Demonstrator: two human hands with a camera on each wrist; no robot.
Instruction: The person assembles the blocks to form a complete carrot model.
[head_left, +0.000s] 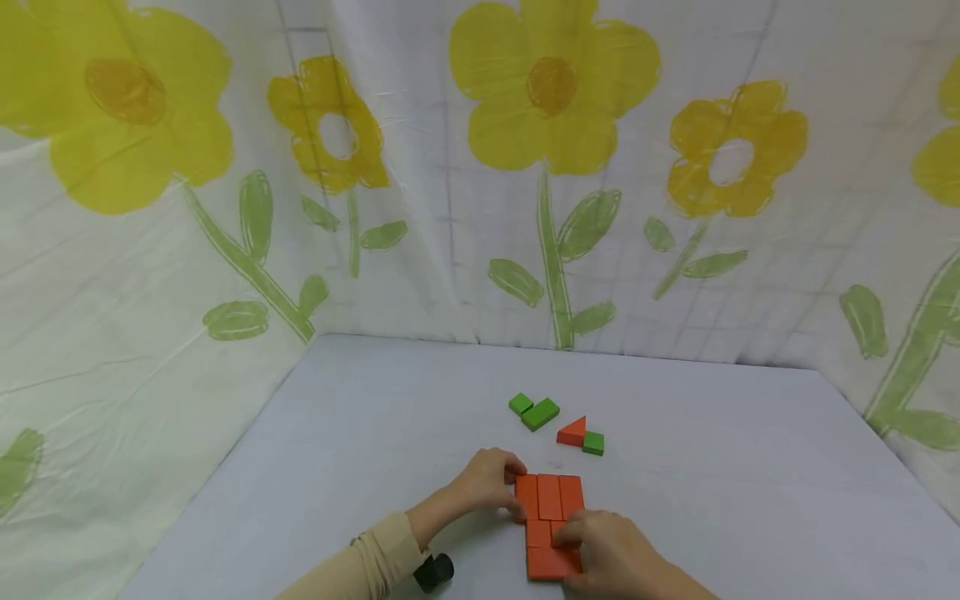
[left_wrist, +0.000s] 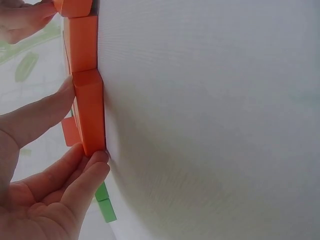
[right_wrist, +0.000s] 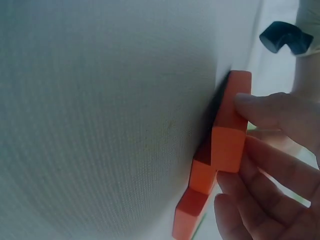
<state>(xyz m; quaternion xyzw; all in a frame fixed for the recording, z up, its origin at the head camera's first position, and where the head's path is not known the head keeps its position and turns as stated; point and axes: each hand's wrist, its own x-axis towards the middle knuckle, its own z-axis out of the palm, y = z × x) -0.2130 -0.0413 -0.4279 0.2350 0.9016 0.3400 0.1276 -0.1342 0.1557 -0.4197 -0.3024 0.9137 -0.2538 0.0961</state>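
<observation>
Red blocks (head_left: pixel 549 498) | left grip (head_left: pixel 487 481), right grip (head_left: pixel 617 552): each pinching one | yellow flowers (head_left: pixel 553 83): head only

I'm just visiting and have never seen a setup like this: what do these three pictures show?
No robot here, just a person's two bare hands. The wide picture comes from a camera worn on the head, looking forward and down; the other two come from cameras on each wrist.

On the pale table, red blocks lie together in a group. Beyond them are three green blocks and a red triangular block, with a flowered cloth behind.

The left hand grips a red block at the group's far left corner; the right hand grips one at the near end.
</observation>
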